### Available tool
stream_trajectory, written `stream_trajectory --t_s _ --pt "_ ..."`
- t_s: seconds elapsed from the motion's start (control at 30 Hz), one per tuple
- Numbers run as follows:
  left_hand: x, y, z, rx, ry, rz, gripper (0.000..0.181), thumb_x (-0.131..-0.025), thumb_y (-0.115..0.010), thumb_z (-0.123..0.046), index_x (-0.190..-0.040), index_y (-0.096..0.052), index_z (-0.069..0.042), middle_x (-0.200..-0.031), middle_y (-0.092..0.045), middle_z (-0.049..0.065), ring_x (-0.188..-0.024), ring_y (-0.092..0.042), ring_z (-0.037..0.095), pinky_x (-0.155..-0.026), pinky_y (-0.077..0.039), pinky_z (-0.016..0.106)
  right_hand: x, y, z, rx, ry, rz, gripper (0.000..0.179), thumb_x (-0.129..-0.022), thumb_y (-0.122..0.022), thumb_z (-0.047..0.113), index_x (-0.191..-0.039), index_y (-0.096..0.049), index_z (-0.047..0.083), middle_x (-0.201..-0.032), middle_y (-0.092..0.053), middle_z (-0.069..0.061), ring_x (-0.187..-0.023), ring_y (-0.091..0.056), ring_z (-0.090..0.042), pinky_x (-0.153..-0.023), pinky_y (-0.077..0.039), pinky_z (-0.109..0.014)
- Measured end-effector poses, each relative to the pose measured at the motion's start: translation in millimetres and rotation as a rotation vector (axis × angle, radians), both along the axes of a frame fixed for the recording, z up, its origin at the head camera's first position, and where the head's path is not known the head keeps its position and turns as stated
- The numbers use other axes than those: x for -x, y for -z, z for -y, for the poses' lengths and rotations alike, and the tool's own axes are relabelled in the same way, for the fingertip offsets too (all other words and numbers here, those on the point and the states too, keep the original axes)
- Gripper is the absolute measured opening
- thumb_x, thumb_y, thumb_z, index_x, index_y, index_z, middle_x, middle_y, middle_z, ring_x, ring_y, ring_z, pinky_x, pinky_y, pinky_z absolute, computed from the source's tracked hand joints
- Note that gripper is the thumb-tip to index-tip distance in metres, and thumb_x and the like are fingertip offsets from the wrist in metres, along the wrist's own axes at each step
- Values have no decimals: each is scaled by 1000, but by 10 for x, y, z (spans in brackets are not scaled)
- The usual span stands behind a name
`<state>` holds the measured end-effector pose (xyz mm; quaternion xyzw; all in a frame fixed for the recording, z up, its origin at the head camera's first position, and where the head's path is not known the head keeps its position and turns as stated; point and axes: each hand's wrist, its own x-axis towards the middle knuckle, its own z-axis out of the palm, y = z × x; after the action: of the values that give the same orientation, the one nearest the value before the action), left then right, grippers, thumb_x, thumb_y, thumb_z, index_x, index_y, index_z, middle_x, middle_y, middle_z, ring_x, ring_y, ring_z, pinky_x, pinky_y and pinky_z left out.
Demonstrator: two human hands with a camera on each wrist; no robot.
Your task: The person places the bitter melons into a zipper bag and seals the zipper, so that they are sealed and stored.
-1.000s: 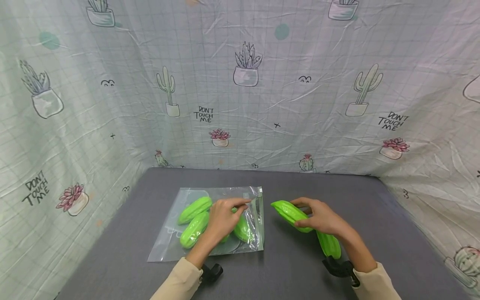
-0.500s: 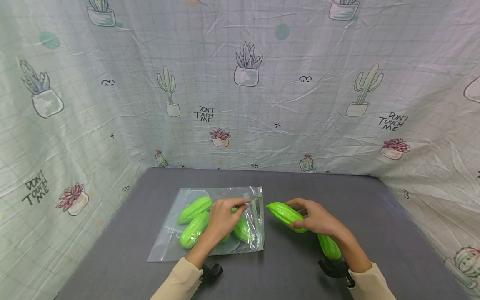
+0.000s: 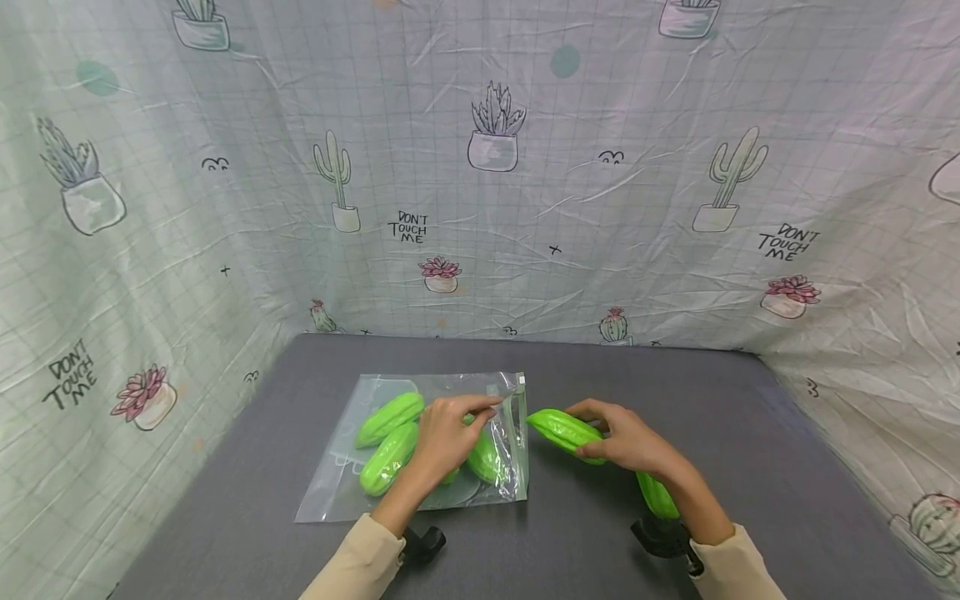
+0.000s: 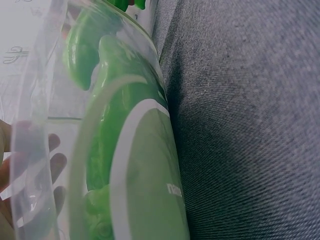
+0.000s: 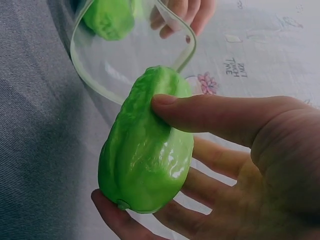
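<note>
My left hand [image 3: 444, 433] lies over a clear zip bag [image 3: 330, 500] and pinches its upper layer near the right-hand opening. Inside the bag are several bright green, ridged bitter melons [image 3: 390, 460], partly covered by this hand. Another bitter melon [image 3: 564, 432] is in my right hand [image 3: 628, 435], thumb on one side and fingers on the other. Its pointed end is right at the bag's mouth. In the right wrist view the bag's rim [image 5: 75, 62] stands apart as a loop beyond the held melon [image 5: 147, 145]. Left fingers [image 4: 5, 175] show past the plastic in the left wrist view.
One more bitter melon [image 3: 657, 497] rests on the dark grey tabletop [image 3: 570, 542], partly hidden under my right wrist. A light curtain [image 3: 555, 192] printed with cactus pots closes off the back and both sides. Black camera mounts [image 3: 426, 546] sit at the wrists.
My right hand has moved left with the bitter melon, bringing its tip up to the bag's opening. The left hand and the bag have stayed where they were.
</note>
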<state>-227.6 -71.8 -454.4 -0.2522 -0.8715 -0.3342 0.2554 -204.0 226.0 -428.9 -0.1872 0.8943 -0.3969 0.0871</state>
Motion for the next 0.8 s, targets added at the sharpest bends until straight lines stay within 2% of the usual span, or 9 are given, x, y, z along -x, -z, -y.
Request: stream_trajectory --t_s 0.2,0.47,0.8 --pt "7 2 7 12 0 7 18 -91 -79 -16 -107 -82 -22 -94 -82 -5 -45 -24 -5 -43 -23 16 -1 10 33 -7 15 10 56 -87 -82 15 -139 -61 8 -140 -62 -22 -124 -61 -46 -87 -57 -49" --pt "4 -3 10 15 -3 5 18 -91 -79 -16 -107 -82 -22 -95 -82 -5 -46 -27 -5 -44 -24 17 13 37 61 -26 -2 -32 56 -89 -80 18 -140 -60 6 -138 -63 -21 -125 -60 -43 -95 -54 -56" --pt "7 1 10 15 -4 8 19 -90 -79 -16 -108 -82 -23 -96 -82 -4 -46 -26 -3 -44 -24 18 33 101 109 -30 14 -30 55 -88 -81 20 -138 -61 9 -132 -66 -20 -113 -66 -34 -83 -55 -43"
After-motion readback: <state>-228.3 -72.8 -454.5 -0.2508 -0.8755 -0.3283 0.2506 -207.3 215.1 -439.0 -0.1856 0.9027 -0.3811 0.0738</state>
